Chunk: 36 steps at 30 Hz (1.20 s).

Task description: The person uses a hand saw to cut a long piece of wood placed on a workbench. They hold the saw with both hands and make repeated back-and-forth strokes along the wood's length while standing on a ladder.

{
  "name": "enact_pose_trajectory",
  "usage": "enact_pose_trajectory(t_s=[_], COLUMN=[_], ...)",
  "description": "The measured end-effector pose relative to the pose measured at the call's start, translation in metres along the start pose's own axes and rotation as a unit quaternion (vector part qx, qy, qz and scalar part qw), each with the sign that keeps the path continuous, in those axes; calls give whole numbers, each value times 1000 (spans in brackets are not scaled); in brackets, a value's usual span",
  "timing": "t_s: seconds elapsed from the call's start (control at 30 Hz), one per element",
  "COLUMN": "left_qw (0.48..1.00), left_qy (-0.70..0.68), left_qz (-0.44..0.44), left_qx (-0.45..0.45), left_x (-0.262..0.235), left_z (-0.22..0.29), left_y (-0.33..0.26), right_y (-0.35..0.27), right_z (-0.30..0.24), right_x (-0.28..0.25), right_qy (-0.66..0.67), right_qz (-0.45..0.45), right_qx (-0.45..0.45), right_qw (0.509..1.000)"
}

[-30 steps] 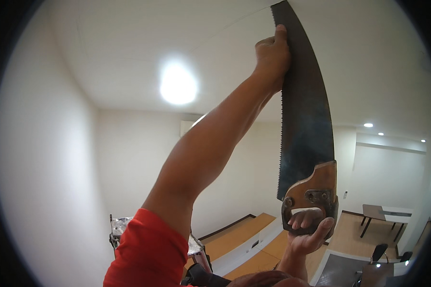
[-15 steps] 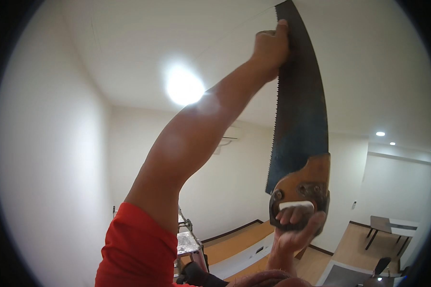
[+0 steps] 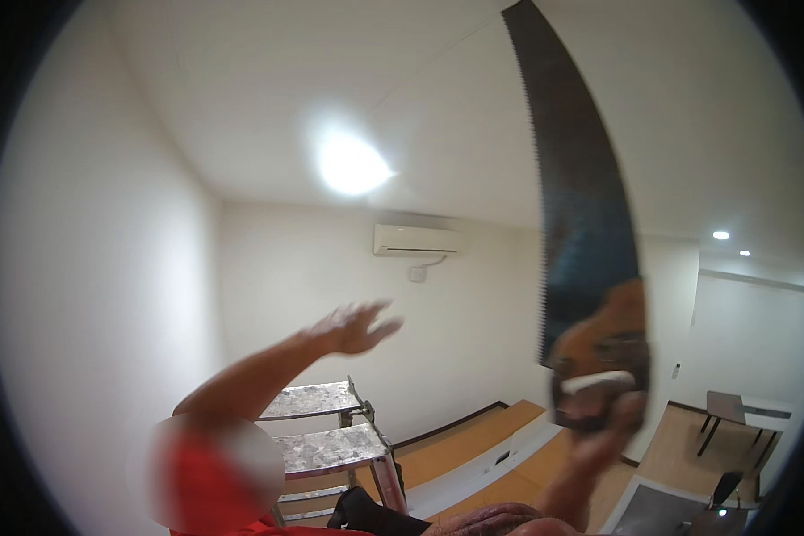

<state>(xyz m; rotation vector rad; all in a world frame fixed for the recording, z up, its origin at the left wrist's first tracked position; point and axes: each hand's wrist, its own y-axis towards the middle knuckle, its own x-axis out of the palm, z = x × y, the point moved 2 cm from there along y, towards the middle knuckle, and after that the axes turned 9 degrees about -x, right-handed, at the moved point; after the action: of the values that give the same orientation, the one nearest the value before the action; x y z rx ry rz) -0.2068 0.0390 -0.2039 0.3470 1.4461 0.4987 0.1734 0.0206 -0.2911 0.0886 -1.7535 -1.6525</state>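
Observation:
A handsaw (image 3: 585,188) with a dark toothed blade and a worn wooden handle stands almost upright, its tip near the top edge of the picture. My right hand (image 3: 603,415) grips the handle from below, its fingers through the grip opening. The saw teeth face left. My left hand (image 3: 357,329) is raised in the air, apart from the blade, with its fingers stretched out and nothing in them. It is slightly smeared by motion. A red sleeve covers the upper part of that arm.
Below my left arm stands a metal stepladder (image 3: 335,449) with speckled steps. An air conditioner (image 3: 415,240) hangs on the far wall, and a bright light (image 3: 353,163) is on the ceiling. Long brown panels (image 3: 509,438) lie lower down. A table (image 3: 725,407) is at the right.
My left hand has let go of the blade and dropped down and to the left. The saw has shifted a little right, its tip leaning left, still in my right hand.

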Motion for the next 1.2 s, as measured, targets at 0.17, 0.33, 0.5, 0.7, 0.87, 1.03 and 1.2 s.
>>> enact_pose_trajectory(t_s=[0.17,0.33,0.5,0.7,0.87,1.03,1.2], left_qw=[958,968,967,964,968,966,967], left_qy=[120,71,82,87,84,96,24], left_qz=[-223,-202,-179,-188,-161,-161,-154], left_qx=[-137,-131,-161,-169,-176,-179,-202], left_x=[116,118,129,127,136,131,124], left_z=[-93,-99,-118,-112,-118,-112,-111], left_y=[-78,-73,-74,-66,-70,-71,-66], right_y=[-22,-4,-21,-63,-58,-57,-46], right_z=[53,9,-1,-2,-4,0,-2], right_x=[43,17,36,5,2,-2,-13], right_qy=[35,-13,-55,-38,-47,-3,-12], right_qz=[52,56,89,128,119,117,88], right_qx=[8,24,1,-28,-14,21,18], right_qw=[998,998,994,991,992,993,996])
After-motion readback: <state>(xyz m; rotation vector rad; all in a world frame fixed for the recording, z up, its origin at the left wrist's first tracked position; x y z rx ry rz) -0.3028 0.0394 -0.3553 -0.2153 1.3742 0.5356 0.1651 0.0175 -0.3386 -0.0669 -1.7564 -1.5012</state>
